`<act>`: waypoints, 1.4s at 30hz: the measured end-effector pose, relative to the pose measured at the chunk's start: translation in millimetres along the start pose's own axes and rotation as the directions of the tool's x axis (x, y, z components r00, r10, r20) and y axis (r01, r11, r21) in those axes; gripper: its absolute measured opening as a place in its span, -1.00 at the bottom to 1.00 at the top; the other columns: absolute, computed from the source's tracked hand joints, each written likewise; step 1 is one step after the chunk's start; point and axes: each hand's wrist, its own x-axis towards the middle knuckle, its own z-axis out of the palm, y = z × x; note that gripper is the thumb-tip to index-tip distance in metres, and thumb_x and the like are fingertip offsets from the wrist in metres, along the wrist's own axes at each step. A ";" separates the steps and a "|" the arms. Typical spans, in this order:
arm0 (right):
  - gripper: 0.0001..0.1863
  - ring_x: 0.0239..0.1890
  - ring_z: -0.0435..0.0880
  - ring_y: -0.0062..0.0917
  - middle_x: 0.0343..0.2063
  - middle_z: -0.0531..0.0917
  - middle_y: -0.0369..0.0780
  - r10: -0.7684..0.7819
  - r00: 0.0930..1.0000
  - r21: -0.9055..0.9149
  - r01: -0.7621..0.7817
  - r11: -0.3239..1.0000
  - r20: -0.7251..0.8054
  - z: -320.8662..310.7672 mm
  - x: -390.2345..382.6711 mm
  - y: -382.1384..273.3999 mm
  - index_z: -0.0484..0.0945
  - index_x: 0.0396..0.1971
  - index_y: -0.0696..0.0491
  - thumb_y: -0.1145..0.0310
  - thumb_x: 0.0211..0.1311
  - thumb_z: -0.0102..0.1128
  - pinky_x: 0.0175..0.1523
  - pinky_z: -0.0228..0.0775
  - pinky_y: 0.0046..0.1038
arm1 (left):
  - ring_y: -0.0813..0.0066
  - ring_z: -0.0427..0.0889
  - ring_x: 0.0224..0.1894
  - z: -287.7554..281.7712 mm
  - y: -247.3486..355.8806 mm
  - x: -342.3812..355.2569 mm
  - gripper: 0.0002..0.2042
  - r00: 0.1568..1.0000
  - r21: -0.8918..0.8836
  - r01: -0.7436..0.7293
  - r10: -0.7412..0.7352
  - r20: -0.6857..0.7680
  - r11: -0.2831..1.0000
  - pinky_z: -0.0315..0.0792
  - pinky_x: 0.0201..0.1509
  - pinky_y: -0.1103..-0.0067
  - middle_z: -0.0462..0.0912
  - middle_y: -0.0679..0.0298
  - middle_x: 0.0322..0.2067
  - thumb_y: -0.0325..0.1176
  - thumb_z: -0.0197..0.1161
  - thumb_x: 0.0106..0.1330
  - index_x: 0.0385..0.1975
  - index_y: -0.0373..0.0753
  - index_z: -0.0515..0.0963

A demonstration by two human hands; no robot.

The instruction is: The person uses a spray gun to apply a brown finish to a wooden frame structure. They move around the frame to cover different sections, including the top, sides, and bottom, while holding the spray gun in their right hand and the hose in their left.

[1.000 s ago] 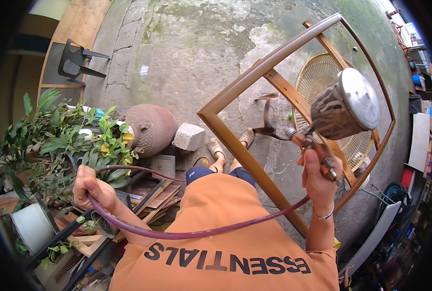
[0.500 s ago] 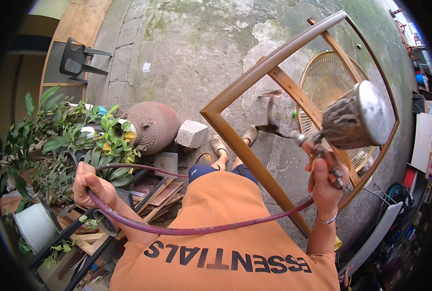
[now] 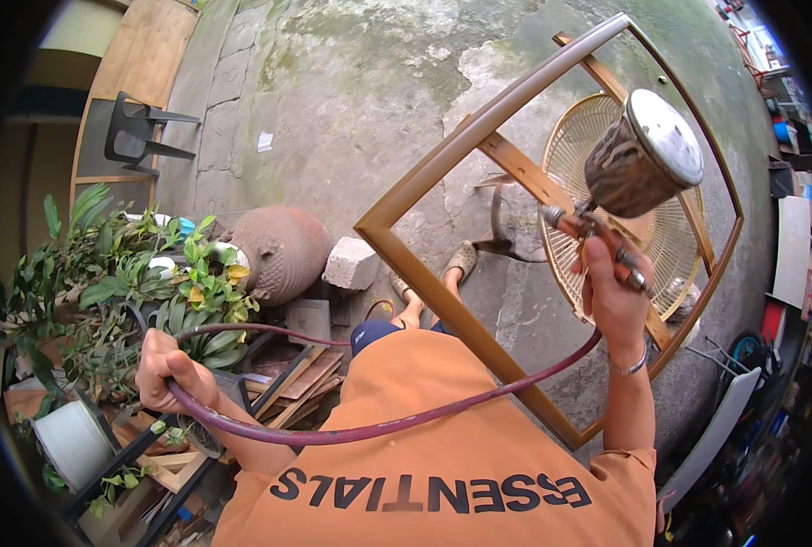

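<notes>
My right hand (image 3: 617,296) is closed round the handle of a paint spray gun (image 3: 597,239), whose stained metal cup with a silver lid (image 3: 666,137) sits on top. A brown wooden frame (image 3: 465,150) with cross slats is propped before me, and the gun's nozzle points left over it. In my left hand (image 3: 173,369) a dark red air hose (image 3: 333,436) is gripped; it loops across my front up towards the gun. Behind the frame stands a round beige fan (image 3: 561,150) with a wire-like grille, partly hidden by the slats and cup.
A clay jar (image 3: 283,253) lies beside a concrete block (image 3: 351,264). Leafy plants (image 3: 123,264), a white bucket (image 3: 73,442) and wood scraps (image 3: 305,383) crowd the left. Further off is a dark plastic chair (image 3: 141,132). Stacked goods and a pale panel (image 3: 711,438) line the right.
My right hand has lifted the spray gun upward and farther away, and its cup tilts more. My left hand keeps its hold on the hose. The whole view has shifted slightly.
</notes>
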 end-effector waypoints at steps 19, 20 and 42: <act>-0.54 -0.84 0.31 -0.79 -0.66 0.55 -0.38 -0.122 0.893 -0.131 0.071 0.989 -0.434 -132.0 214.1 78.6 0.75 -0.16 0.06 -0.03 0.47 0.04 -0.71 0.08 -0.66 | 0.47 0.15 -0.73 94.1 71.0 11.8 -0.53 0.943 0.125 -0.085 0.039 0.332 0.989 -0.03 -0.63 0.58 0.17 0.39 -0.77 -0.19 0.62 -0.03 -0.72 -0.16 0.33; -0.54 -0.84 0.31 -0.78 -0.66 0.56 -0.38 -0.096 0.874 -0.135 0.035 0.990 -0.476 -135.0 222.7 78.3 0.75 -0.17 0.02 -0.05 0.45 0.04 -0.71 0.09 -0.66 | 0.46 0.16 -0.74 100.0 73.7 12.1 -0.53 0.939 0.115 -0.096 0.052 0.341 0.989 -0.03 -0.63 0.58 0.17 0.39 -0.78 -0.18 0.62 -0.04 -0.72 -0.15 0.34; -0.58 -0.87 0.32 -0.79 -0.61 0.64 -0.32 -0.147 0.907 -0.081 0.125 0.989 -0.394 -141.1 177.3 41.4 0.75 -0.19 0.07 0.02 0.45 0.09 -0.75 0.08 -0.69 | 0.50 0.22 -0.71 95.5 44.4 10.1 -0.40 0.951 0.016 0.049 -0.051 0.306 0.999 0.01 -0.62 0.62 0.25 0.37 -0.75 0.18 0.59 -0.20 -0.63 -0.25 0.44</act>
